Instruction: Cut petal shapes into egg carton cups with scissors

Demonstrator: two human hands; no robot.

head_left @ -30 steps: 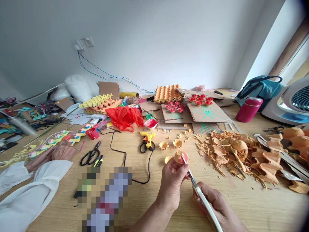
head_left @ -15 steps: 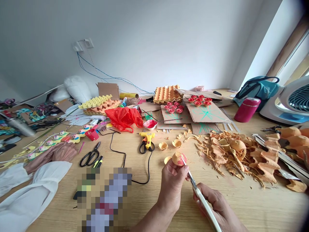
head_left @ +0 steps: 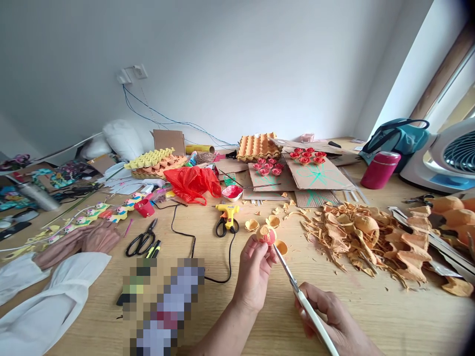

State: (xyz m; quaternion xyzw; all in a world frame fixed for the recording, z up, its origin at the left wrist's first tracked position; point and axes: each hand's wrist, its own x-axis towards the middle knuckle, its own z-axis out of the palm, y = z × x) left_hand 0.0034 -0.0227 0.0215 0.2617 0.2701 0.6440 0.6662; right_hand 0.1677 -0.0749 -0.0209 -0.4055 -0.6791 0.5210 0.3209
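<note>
My left hand (head_left: 252, 279) pinches an egg-carton cup (head_left: 266, 234), orange with red on its side. My right hand (head_left: 328, 311) is wrapped round white-handled scissors (head_left: 310, 309), whose blades point up and left. Their tip lies close to the cup's right edge; I cannot tell whether it touches. On the table behind my left hand, a plain orange cup (head_left: 282, 247) sits by the scissor tip. Two petal-cut cups (head_left: 252, 226) stand just beyond, one partly hidden by the held cup.
A yellow glue gun (head_left: 228, 212) with black cord and black scissors (head_left: 141, 240) lie to the left. Carton scraps (head_left: 345, 232) pile up at the right. Red paper flowers (head_left: 306, 157) sit on cardboard behind. Another person's hands (head_left: 100, 236) work at far left.
My left hand and the cup have moved left and slightly up, away from the scissor blades. The plain cup behind now shows to the right of the held one.
</note>
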